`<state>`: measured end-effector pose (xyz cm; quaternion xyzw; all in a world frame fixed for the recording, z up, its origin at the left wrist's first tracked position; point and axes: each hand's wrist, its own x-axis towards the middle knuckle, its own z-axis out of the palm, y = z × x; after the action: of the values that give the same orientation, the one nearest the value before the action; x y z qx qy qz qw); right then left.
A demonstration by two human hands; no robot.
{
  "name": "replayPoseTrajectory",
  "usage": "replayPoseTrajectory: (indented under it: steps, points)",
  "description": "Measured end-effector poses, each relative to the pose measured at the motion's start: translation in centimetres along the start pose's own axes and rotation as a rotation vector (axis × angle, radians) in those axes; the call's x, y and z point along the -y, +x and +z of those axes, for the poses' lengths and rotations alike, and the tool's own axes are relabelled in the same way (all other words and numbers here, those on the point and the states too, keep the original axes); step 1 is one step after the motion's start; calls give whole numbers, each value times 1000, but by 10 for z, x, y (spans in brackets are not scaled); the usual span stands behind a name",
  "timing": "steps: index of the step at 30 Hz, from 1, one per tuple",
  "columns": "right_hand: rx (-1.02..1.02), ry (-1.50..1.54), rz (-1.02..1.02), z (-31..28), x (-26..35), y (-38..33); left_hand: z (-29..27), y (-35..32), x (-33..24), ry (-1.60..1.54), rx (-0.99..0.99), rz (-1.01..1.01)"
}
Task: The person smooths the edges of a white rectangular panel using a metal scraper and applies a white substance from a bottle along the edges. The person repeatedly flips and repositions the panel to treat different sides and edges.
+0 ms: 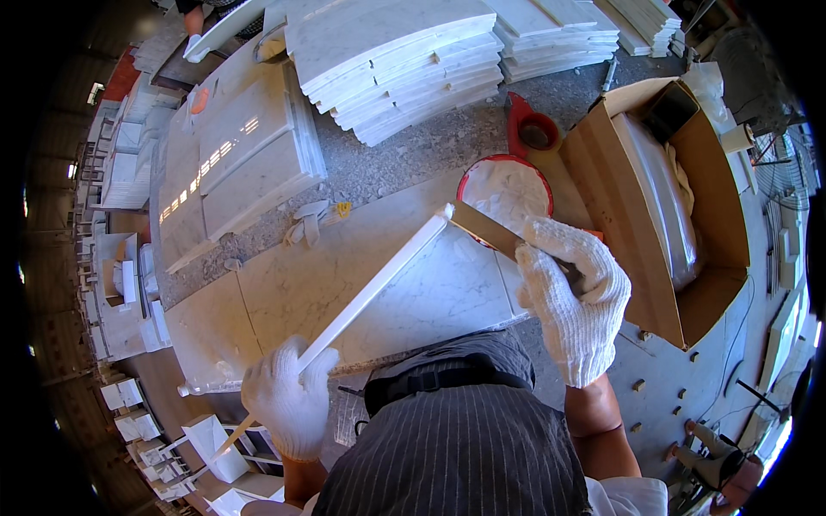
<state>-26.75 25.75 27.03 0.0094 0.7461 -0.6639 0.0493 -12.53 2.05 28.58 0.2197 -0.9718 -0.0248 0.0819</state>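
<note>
A: What does the left hand (pixel 286 397) hold?

B: It is closed tight around one end of a long white strip (pixel 370 292). The strip is thin and made of stone. It slants up from that hand to the right, over the bench (pixel 292 292).

A: And the right hand (pixel 572 297)?

B: It is closed on a scraper (pixel 486 230). The flat blade touches the top end of the strip. Both hands wear white knit gloves, and they are well apart.

A: What is near the blade?

B: A red bucket (pixel 506 191) with white paste in it, just behind the blade. A small red cup (pixel 535 131) sits a bit farther back.

A: What is on the right?

B: A big open cardboard box (pixel 654 284) with white stuff inside, on the floor beside the bench.

A: And farther away?

B: Stacks of white slabs (pixel 404 60) at the top. More slabs (pixel 237 155) lie on the left. A rag (pixel 311 220) lies on the bench near them.
</note>
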Motion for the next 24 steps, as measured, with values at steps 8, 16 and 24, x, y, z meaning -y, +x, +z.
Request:
replayPoseTrajectory:
  steps: [8, 16, 24]
  points:
    - [-15, 9, -33, 3, -2, 2, 3, 0, 3, 15, -26, 14]
    - [19, 20, 3, 1, 2, 4, 1, 1, 1, -1, -11, -16]
    - [9, -73, -91, 0, -4, 6, 5, 1, 6, 20, -28, 0]
